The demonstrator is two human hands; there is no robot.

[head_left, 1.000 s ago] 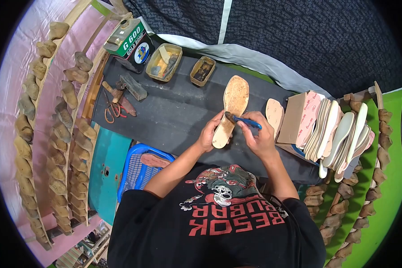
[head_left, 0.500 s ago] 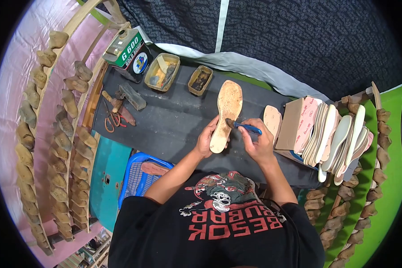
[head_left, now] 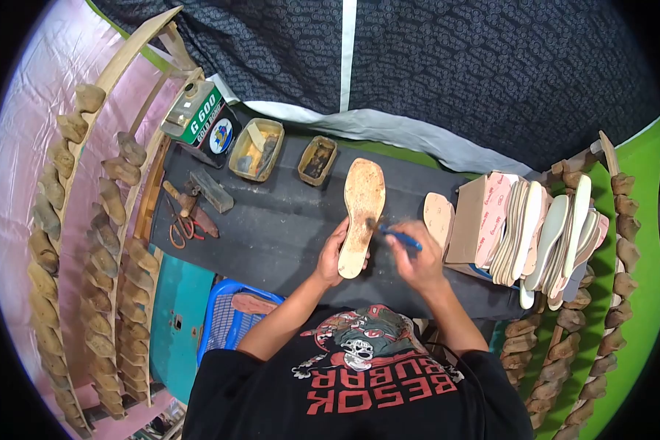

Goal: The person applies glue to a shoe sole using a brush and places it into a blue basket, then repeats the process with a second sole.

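Observation:
A pale insole with a brownish stained middle is held up over the dark table, its wide end pointing away from me. My left hand is closed around the narrow heel end, thumb along the edge. In my right hand is a brush with a blue handle, gripped near its bristles. The dark bristle tip sits against the insole's middle, slightly blurred. Beyond the insole stands a small tub with dark residue inside. Another pinkish insole lies to the right of my right hand.
A box and stacked soles stand at right. At left are a glue can, a tub of tools, a whetstone-like block and scissors. A blue basket sits below the table edge. Racks of shoe lasts flank both sides.
The whole view has shifted, so the table things appear lower and slightly left. The brush has stayed at the insole's middle, with my right hand turned a little and blurred by motion.

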